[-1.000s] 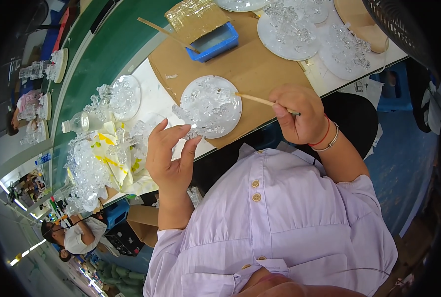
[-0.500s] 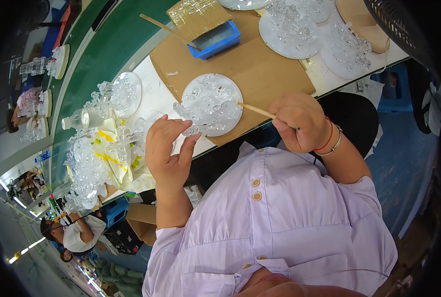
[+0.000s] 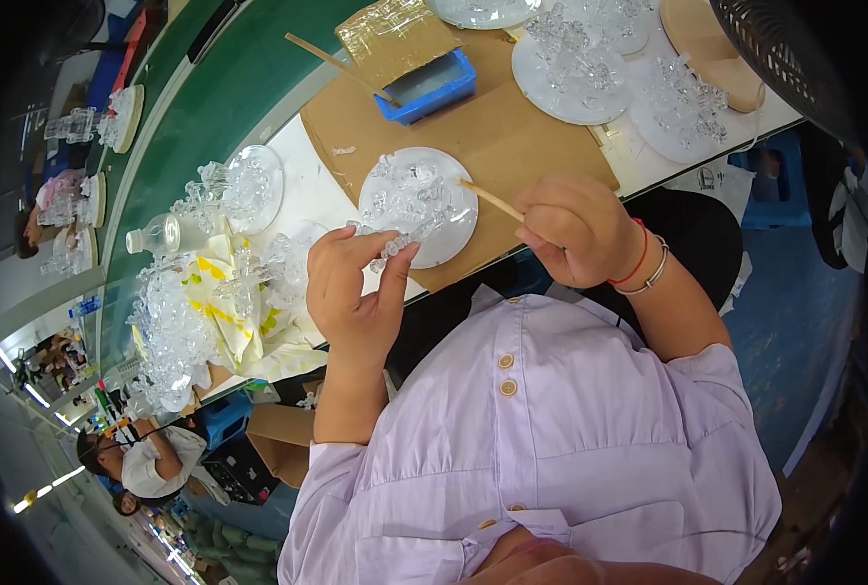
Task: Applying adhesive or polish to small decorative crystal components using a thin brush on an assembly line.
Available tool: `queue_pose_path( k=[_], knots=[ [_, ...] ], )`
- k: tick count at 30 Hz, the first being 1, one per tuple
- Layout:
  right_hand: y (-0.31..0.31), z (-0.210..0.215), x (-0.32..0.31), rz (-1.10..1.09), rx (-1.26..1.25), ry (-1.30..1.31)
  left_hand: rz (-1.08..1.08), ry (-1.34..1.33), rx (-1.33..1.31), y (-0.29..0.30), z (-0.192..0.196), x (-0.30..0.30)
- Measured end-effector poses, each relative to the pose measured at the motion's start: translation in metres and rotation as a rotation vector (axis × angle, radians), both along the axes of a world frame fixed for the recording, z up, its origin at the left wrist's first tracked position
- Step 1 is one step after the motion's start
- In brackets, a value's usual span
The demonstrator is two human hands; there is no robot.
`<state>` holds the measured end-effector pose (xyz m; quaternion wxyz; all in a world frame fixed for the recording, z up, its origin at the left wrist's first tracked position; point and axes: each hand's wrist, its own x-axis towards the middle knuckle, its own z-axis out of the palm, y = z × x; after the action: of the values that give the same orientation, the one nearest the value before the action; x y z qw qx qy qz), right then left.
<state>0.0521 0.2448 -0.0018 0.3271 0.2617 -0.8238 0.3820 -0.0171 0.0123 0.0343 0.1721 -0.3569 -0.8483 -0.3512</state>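
Note:
A round white disc (image 3: 447, 244) lies on brown cardboard in front of me, bearing a cluster of clear plastic pieces (image 3: 410, 190). At its near left edge my left hand (image 3: 356, 292) pinches a clear plastic piece (image 3: 387, 257) between thumb and fingers; whether that piece is joined to the cluster I cannot tell. My right hand (image 3: 580, 232) grips a thin wooden stick (image 3: 493, 199), its tip over the disc's right edge. A red cord and a bangle circle my right wrist.
Behind the disc stands a blue tray (image 3: 429, 90) with another wooden stick (image 3: 332, 63) leaning in it. More discs with clear pieces (image 3: 566, 83) sit at the far right. A heap of clear parts (image 3: 171, 327), a yellow-patterned bag (image 3: 221, 302) and a clear bottle (image 3: 156, 235) lie left.
My left hand has moved right to the disc's near edge and closed on the clear piece. My right hand and its stick have shifted slightly left and up.

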Motion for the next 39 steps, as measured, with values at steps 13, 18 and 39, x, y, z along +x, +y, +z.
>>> queue_pose_path(
  k=[13,18,39],
  knots=[
    [-0.007,0.004,0.009,0.072,0.032,0.014,-0.044,0.050,0.013,0.013,-0.003,-0.005],
    [-0.011,0.000,0.006,0.058,-0.029,-0.009,-0.047,0.019,0.020,0.013,-0.002,-0.005],
    [0.000,0.002,0.003,-0.108,-0.079,-0.029,-0.031,0.011,0.036,0.012,-0.002,-0.005]
  ],
)
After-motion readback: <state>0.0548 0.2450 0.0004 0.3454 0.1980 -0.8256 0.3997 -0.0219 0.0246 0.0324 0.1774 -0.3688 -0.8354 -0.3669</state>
